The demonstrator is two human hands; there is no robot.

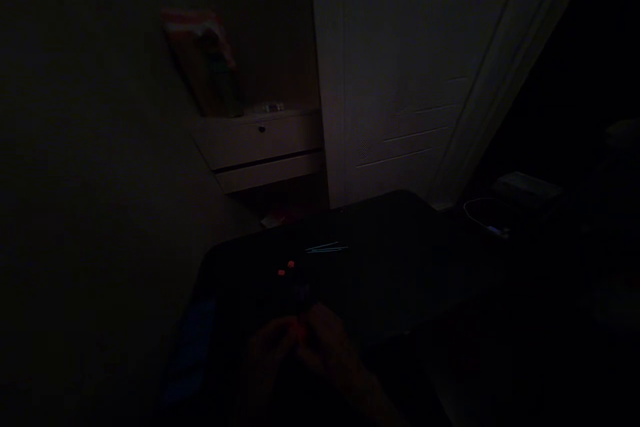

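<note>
Hands at near centre, very low light. Left hand [270, 341] and right hand [331, 340] are both narrow, fingertips closed in on a small red piece [299, 331] between them. Two-handed pinch presumably suits so small a thing; exact finger contacts cannot be told. Piece sits over the near part of a dark table [400, 267], low and in front of the body, likely for steadiness and a close look.

Left of the hands: a dim blue patch [193, 340] near the table's left side; nature unclear. Just beyond the fingertips, a dark purplish object [301, 290], too dim to identify. Slightly farther, two small orange-red pieces [286, 268] lie side by side, apart; to their right, thin pale-blue sticks [326, 249], close together at the left end, fanning slightly. Both groups seem set within easy reach.

Edges: table's far corners are rounded; the far left one is nearer to the loose pieces, so leftward room looks tighter. Broadest stretch of tabletop runs right of the sticks; darkness hides any detail there.

Beyond the far edge: drawer unit [280, 141] bearing a red-and-white bag [193, 30], then a pale door panel [390, 60] to its right. Far right, a white cable [469, 212].
</note>
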